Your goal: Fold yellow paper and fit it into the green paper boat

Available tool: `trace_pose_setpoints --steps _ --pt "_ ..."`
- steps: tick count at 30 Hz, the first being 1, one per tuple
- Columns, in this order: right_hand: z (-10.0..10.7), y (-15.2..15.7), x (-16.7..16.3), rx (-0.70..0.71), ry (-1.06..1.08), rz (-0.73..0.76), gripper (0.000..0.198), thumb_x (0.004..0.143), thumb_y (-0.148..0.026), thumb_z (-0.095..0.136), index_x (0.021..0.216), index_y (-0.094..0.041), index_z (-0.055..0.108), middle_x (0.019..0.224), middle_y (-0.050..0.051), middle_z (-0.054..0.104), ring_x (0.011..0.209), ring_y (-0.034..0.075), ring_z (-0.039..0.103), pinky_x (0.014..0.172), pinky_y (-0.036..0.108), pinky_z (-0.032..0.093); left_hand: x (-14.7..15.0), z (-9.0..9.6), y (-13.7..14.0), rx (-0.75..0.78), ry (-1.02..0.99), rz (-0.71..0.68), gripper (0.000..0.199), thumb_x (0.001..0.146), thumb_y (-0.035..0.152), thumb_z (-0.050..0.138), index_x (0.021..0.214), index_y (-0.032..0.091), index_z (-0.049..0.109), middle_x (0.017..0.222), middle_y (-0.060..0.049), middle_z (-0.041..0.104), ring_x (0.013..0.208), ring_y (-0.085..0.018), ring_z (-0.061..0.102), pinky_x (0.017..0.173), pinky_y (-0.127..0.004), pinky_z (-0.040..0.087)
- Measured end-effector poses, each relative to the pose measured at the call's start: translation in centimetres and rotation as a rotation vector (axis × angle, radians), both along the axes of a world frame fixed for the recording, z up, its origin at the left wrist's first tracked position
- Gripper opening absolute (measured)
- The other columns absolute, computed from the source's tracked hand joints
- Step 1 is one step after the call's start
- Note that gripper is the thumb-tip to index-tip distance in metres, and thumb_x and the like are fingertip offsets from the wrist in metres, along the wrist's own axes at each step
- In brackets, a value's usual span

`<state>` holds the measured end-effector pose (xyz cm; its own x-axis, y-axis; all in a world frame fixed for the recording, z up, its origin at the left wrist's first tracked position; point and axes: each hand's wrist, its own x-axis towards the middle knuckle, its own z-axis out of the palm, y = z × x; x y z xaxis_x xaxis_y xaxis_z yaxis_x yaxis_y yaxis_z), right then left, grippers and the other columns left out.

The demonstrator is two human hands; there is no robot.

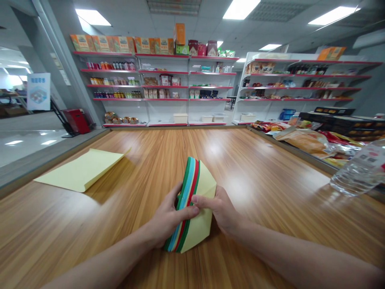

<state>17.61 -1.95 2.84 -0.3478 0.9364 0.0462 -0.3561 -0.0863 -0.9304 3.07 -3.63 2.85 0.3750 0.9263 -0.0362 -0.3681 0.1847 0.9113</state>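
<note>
Above the wooden table, a thick stack of coloured sheets [187, 188] stands tilted between my hands, its green, light blue, pale and red edges facing me. Pale yellow paper [197, 228] covers its right side, with a crease near the upper right corner. My left hand [165, 220] is wrapped round the stack's left side, thumb across the edges. With the thumb pressed on the yellow paper and the fingers behind it, my right hand [224, 210] grips the right side. The thumbs almost meet. A larger yellow sheet [82, 168] lies at the left, its right edge curling up.
The wooden tabletop [144, 160] has a raised rim. To the right are a clear plastic bottle [350, 174], snack packets [306, 140] and dark stacked boxes [345, 124]. Shelves with goods [162, 82] line the back. A red box [76, 121] stands beyond the left rim.
</note>
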Motion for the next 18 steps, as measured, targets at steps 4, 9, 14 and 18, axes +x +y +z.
trace_pose_setpoints --steps 4,9,14,18 --pt "-0.4 0.1 -0.2 -0.042 0.051 -0.036 0.027 0.069 -0.026 0.071 0.094 -0.015 0.067 0.094 0.008 0.068 0.079 0.021 0.064 0.073 0.035 0.052 0.3 -0.1 -0.4 0.011 0.017 0.036 0.07 0.071 0.02 0.072 0.132 0.024 0.038 0.122 -0.011 0.057 0.11 -0.029 0.055 0.088 -0.039 0.047" --pt "0.5 -0.4 -0.1 -0.077 0.031 0.045 0.026 0.068 -0.026 0.071 0.091 -0.013 0.067 0.087 0.008 0.069 0.074 0.022 0.064 0.071 0.037 0.052 0.3 0.8 -0.6 -0.043 0.014 0.053 0.061 0.066 0.021 0.073 0.123 0.021 0.05 0.11 -0.01 0.064 0.1 -0.031 0.06 0.08 -0.039 0.05" --pt "1.5 -2.1 -0.6 -0.137 -0.032 0.262 0.032 0.06 -0.024 0.076 0.089 -0.014 0.066 0.08 0.005 0.067 0.068 0.019 0.062 0.065 0.032 0.051 0.4 1.9 -1.2 -0.296 -0.132 0.231 0.053 0.076 0.052 0.052 0.107 0.01 0.063 0.092 -0.015 0.07 0.089 -0.033 0.064 0.072 -0.04 0.052" --pt "1.1 -3.5 -1.4 -0.183 0.032 0.309 0.04 0.055 -0.018 0.074 0.094 -0.016 0.064 0.082 0.004 0.066 0.069 0.017 0.061 0.064 0.028 0.05 1.0 1.2 -2.5 -0.38 -0.153 0.258 0.064 0.073 0.064 0.048 0.103 0.01 0.065 0.085 -0.015 0.071 0.081 -0.034 0.066 0.069 -0.044 0.052"
